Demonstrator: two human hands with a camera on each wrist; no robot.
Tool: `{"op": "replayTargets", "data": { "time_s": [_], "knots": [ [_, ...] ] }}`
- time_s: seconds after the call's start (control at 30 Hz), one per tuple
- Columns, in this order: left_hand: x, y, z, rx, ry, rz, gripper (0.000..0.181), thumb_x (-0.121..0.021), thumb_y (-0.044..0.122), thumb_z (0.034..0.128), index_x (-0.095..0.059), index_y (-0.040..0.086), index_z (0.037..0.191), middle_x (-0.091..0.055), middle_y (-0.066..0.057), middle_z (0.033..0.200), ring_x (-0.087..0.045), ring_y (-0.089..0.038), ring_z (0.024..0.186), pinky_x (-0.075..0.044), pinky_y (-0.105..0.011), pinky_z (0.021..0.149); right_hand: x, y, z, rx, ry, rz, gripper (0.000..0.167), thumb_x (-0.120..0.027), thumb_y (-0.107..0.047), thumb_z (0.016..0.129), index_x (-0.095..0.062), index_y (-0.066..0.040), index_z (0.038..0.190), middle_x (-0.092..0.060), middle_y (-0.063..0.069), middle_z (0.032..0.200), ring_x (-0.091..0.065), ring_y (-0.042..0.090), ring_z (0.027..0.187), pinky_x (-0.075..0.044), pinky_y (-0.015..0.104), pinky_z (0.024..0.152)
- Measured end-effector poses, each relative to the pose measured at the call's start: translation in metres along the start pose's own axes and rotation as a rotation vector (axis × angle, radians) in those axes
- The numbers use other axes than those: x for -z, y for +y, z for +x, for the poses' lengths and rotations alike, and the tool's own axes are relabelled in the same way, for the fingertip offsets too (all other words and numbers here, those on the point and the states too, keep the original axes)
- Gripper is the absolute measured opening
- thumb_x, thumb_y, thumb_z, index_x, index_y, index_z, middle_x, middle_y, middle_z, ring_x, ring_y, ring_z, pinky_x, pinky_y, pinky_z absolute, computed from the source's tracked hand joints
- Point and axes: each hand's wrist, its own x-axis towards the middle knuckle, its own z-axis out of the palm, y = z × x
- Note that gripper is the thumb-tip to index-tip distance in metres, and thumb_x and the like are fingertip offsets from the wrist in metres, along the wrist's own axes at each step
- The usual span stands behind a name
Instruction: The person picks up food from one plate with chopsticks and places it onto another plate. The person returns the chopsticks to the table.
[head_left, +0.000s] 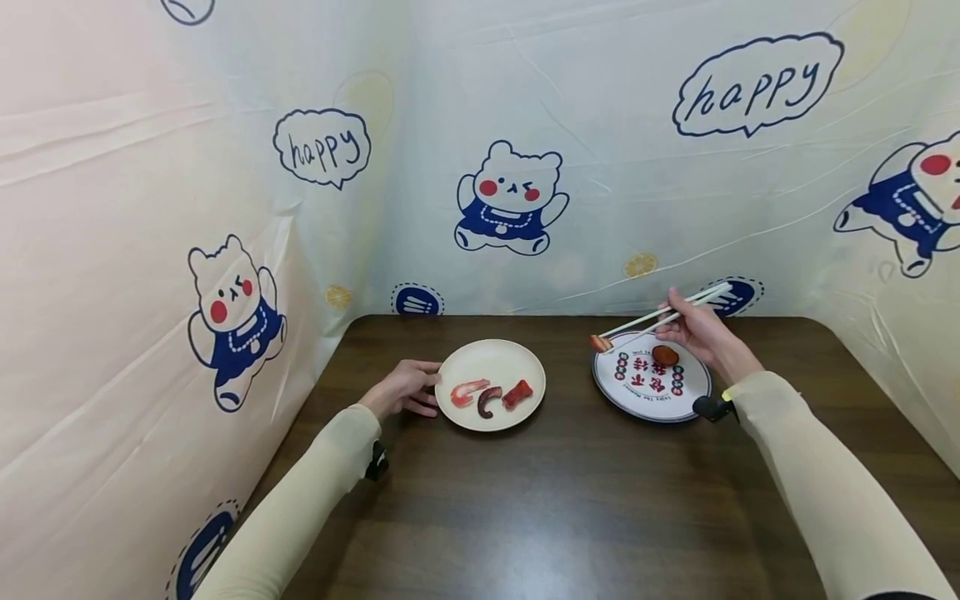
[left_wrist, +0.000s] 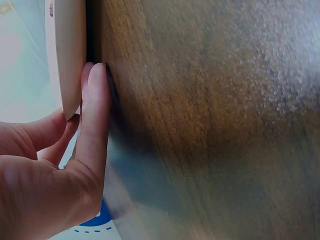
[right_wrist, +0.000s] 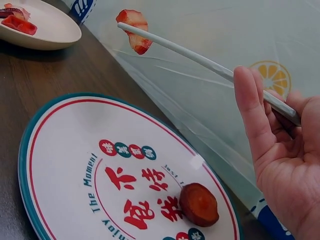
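Observation:
My left hand [head_left: 408,388] pinches the left rim of a cream plate [head_left: 491,354]; the left wrist view shows the thumb at the rim and fingers [left_wrist: 95,115] underneath. On that plate lie a pink shrimp [head_left: 468,392], a dark curled piece like a tentacle [head_left: 489,402] and a red chunk [head_left: 517,394]. My right hand [head_left: 697,333] holds a pair of white chopsticks [head_left: 645,319]. Between their tips is a red-and-white food piece [right_wrist: 134,31], raised above the table. Below the right hand stands a white plate with a blue rim and red characters [head_left: 630,392], bearing a round brown food piece [right_wrist: 199,205].
Both plates stand on a dark wooden table [head_left: 525,517], near its far edge. Behind and to the left hangs a pale printed curtain [head_left: 600,108] with cartoon bears. Dark wrist devices [head_left: 712,407] are strapped over both sleeves.

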Motion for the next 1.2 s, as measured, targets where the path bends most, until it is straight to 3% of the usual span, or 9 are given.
{"op": "replayTargets", "data": {
  "time_s": [0.47,1.2],
  "knots": [
    [0.000,-0.003,-0.002,-0.007,-0.004,-0.020,0.048,-0.055,0.011,0.1100,-0.050,0.010,0.157,-0.059,-0.021,0.128,-0.069,-0.024,0.076,-0.067,-0.045,0.072,-0.015,0.009,0.012,0.010,-0.018,-0.047,0.043,-0.043,-0.035,0.114,-0.068,-0.005,0.096,-0.071,0.009,0.078,-0.075,0.019,0.065,-0.065,0.029,0.068],
    [0.001,-0.002,-0.002,-0.027,-0.012,-0.008,0.046,-0.053,0.010,0.1111,-0.051,0.009,0.157,-0.060,-0.021,0.134,-0.071,-0.024,0.077,-0.067,-0.045,0.072,-0.039,0.019,0.022,0.000,-0.039,-0.021,0.044,-0.043,-0.032,0.114,-0.069,-0.003,0.092,-0.069,0.010,0.076,-0.073,0.021,0.063,-0.066,0.032,0.066]
  ]
}}
